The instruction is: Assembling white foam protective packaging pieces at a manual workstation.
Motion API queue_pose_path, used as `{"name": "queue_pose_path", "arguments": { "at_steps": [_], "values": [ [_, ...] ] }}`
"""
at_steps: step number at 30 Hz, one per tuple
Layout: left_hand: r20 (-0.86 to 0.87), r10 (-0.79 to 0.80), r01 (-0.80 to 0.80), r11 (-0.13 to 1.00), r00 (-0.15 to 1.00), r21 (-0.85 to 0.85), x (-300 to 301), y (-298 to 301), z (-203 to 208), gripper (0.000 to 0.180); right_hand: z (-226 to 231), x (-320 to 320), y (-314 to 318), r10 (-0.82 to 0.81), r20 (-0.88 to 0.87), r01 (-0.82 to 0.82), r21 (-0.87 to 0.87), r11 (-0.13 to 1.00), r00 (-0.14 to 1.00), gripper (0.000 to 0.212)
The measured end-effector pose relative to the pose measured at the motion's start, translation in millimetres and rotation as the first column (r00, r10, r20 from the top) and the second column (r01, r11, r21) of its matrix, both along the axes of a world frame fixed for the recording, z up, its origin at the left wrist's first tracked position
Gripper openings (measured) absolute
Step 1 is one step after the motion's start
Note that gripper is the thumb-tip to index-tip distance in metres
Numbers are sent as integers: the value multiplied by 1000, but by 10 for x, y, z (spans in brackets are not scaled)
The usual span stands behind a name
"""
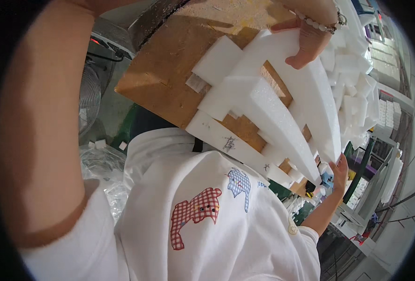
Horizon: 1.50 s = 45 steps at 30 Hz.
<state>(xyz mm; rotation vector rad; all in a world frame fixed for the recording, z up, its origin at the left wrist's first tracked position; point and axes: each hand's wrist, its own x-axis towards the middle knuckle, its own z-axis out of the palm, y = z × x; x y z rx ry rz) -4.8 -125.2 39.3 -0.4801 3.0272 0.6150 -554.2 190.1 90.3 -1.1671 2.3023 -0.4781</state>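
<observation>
A large white foam piece [305,79] with long curved arms lies slanting across the wooden tabletop [165,61]. At its far end, my left hand [308,42], with a beaded bracelet at the wrist, grips the foam, thumb and a finger spread across its surface; the other fingers are hidden. My right hand [340,173] holds the narrow near-right tip of one arm, fingers closed around it. A second foam arm [282,124] runs alongside, its tip close to my right hand. A square foam block [219,61] adjoins the piece on the left.
A white strip with ink marks [226,143] runs along the table's near edge, close to my body. Many white foam pieces [357,89] are heaped beyond on the right. A fan [89,96] and clear plastic wrapping [107,171] are at the left.
</observation>
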Motion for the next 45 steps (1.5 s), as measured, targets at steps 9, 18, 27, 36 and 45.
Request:
{"name": "queue_pose_path", "arguments": {
  "at_steps": [9,18,27,36,45],
  "values": [
    [3,-57,57,998,998,3,-177,-17,66,69,-18,-124,146,29,-98,-21,83,996,995,65],
    [62,-206,207,978,977,-23,-865,-298,-21,73,-63,-295,-178,258,-128,-253,51,966,958,65],
    [57,-354,327,906,934,269,-2376,253,288,82,-67,-255,-159,289,-159,-289,24,957,944,69],
    [199,-323,190,848,925,494,-2736,404,196,58,-58,-190,-530,467,-19,-459,145,876,884,69],
    [203,-238,76,805,950,588,-2802,447,163,63,-101,-294,-599,565,-23,-544,241,804,825,73]
  ]
}}
